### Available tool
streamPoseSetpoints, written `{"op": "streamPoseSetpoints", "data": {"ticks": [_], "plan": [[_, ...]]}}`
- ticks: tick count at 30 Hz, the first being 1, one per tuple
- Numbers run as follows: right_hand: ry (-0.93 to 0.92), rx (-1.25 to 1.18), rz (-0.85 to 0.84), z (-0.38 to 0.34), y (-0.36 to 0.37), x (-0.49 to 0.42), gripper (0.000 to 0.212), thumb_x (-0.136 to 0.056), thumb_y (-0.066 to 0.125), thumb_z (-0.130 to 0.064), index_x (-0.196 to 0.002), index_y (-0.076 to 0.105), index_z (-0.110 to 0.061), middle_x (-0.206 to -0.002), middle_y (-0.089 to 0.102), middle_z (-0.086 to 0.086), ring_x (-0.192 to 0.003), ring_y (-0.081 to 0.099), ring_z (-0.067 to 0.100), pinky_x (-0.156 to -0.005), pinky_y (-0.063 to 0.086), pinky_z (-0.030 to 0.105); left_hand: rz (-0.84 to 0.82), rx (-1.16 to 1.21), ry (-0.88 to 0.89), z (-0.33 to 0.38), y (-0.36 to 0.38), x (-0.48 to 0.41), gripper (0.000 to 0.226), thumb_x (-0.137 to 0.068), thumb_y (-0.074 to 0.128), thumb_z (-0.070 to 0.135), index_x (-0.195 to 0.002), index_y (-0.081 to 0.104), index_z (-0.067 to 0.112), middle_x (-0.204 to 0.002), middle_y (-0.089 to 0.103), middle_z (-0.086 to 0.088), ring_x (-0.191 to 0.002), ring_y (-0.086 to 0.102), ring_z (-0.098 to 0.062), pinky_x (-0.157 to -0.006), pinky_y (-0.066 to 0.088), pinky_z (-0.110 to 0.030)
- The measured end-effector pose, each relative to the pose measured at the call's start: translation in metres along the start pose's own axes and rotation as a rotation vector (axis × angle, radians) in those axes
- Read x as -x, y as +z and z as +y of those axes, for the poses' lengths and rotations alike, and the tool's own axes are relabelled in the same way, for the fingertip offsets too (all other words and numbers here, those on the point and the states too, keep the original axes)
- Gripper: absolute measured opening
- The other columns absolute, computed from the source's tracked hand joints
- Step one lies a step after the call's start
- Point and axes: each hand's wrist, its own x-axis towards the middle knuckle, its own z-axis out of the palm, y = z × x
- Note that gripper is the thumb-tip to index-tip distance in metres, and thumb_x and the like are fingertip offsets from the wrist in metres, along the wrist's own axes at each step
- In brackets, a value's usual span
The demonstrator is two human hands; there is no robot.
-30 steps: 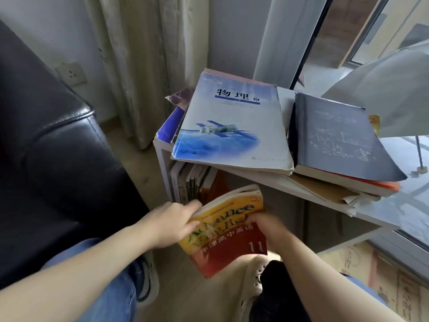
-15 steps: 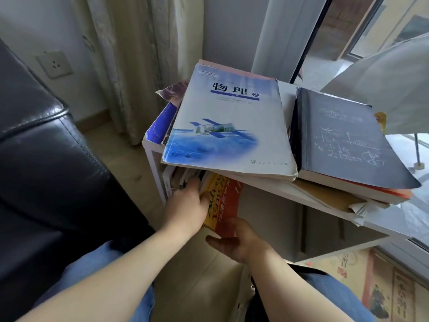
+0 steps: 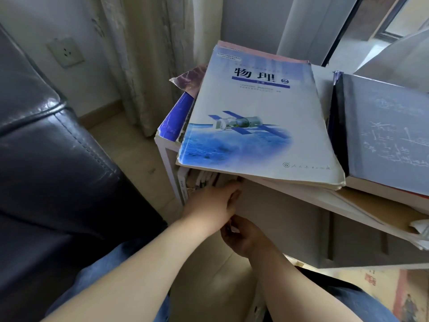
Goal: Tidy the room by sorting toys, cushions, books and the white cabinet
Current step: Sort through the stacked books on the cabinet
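The white cabinet [image 3: 287, 219] stands by the window with upright books [image 3: 199, 180] packed in the left end of its shelf. A pale blue physics textbook [image 3: 255, 126] lies on top and overhangs the front edge, with a grey book [image 3: 385, 135] to its right. My left hand [image 3: 211, 205] reaches into the shelf opening against the upright books, and its fingertips are hidden under the overhang. Just below and touching it, my right hand [image 3: 246, 238] has its fingers curled at a thin white edge. The yellow and red book is out of sight.
A dark leather sofa [image 3: 46, 159] fills the left side, close to the cabinet. A curtain [image 3: 148, 54] and a wall socket [image 3: 66, 52] are behind. More books and papers [image 3: 178, 117] lie under the textbook. A printed poster [image 3: 394, 296] lies on the floor at the right.
The yellow and red book went from in front of the cabinet into the shelf among the upright books and is now hidden. Both hands followed it to the shelf opening.
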Motion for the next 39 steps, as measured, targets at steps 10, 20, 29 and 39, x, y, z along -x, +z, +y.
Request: {"op": "streamPoseSetpoints", "data": {"ticks": [10, 20, 29, 39], "plan": [[0.021, 0.011, 0.035, -0.009, 0.012, 0.0, 0.019, -0.094, 0.054, -0.008, -0.077, 0.057, -0.001, -0.075, 0.054, 0.011, -0.063, 0.052, 0.015, -0.031, 0.044, 0.016, -0.059, 0.019, -0.007, -0.007, -0.007, -0.008, 0.034, -0.1, 0.032, 0.036, -0.131, 0.047, 0.039, -0.123, 0.059, 0.005, -0.112, 0.055, -0.017, -0.088, 0.042, -0.023], [-0.078, 0.039, 0.006, -0.007, 0.007, -0.002, 0.013, -0.093, 0.054, -0.004, -0.082, 0.06, -0.002, -0.078, 0.058, 0.013, -0.068, 0.057, 0.019, -0.049, 0.054, 0.025, -0.077, -0.053, 0.041, -0.011, -0.005, -0.006, 0.027, -0.099, 0.036, 0.03, -0.11, 0.06, 0.023, -0.1, 0.068, 0.003, -0.092, 0.061, -0.015, -0.08, 0.049, -0.029], [-0.105, 0.33, 0.053, -0.006, 0.001, -0.006, 0.016, -0.095, 0.051, -0.021, -0.095, 0.06, -0.008, -0.086, 0.061, 0.008, -0.075, 0.058, 0.019, -0.065, 0.047, 0.028, -0.087, -0.092, 0.022, -0.011, -0.004, -0.006, 0.025, -0.098, 0.036, 0.031, -0.106, 0.059, 0.024, -0.091, 0.065, 0.003, -0.084, 0.058, -0.016, -0.072, 0.048, -0.029], [-0.161, 0.542, 0.242, -0.011, -0.002, 0.043, 0.013, -0.094, 0.049, -0.023, -0.101, 0.052, -0.012, -0.09, 0.051, 0.006, -0.099, 0.052, 0.027, -0.089, 0.041, 0.034, -0.108, -0.03, -0.009, -0.015, -0.001, 0.011, 0.035, -0.099, 0.037, 0.032, -0.132, 0.045, 0.038, -0.118, 0.063, 0.007, -0.097, 0.062, -0.014, -0.083, 0.052, -0.029]]}}
